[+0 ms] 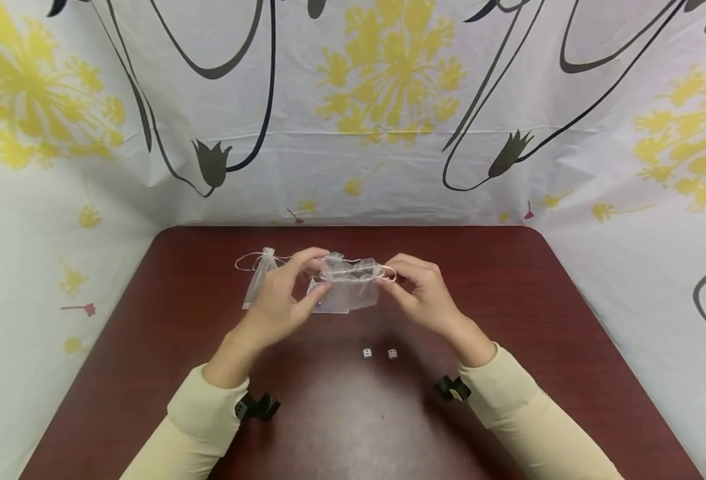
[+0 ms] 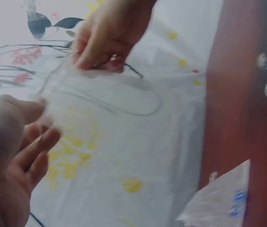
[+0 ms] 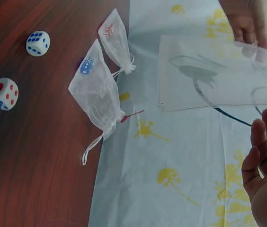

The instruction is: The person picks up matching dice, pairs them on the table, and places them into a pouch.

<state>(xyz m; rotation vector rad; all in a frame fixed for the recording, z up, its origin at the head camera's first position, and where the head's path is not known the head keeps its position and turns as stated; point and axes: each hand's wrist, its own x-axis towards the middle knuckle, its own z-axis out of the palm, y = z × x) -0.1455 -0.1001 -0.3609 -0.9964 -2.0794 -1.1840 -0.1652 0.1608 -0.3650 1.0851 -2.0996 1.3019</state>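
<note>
A sheer white drawstring pouch (image 1: 355, 293) hangs above the far part of the table, its gathered top and cords uppermost. My left hand (image 1: 277, 303) holds its left side near the top, thumb on the near side. Opposite, my right hand (image 1: 427, 297) pinches the right end of the top by the cord loop. In the right wrist view the pouch (image 3: 190, 80) looks flat, and nothing shows inside it. Two white dice lie on the table nearer to me: a die with blue pips (image 3: 38, 43) and a die with red and blue pips (image 3: 4, 93).
Two more drawn-shut pouches lie at the table's far left. One pouch (image 3: 98, 94) contains a blue die (image 3: 86, 65); the other pouch (image 3: 121, 45) contains a red die (image 3: 109, 30). A flower-patterned cloth (image 1: 353, 160) hangs beyond the dark red table (image 1: 167, 333).
</note>
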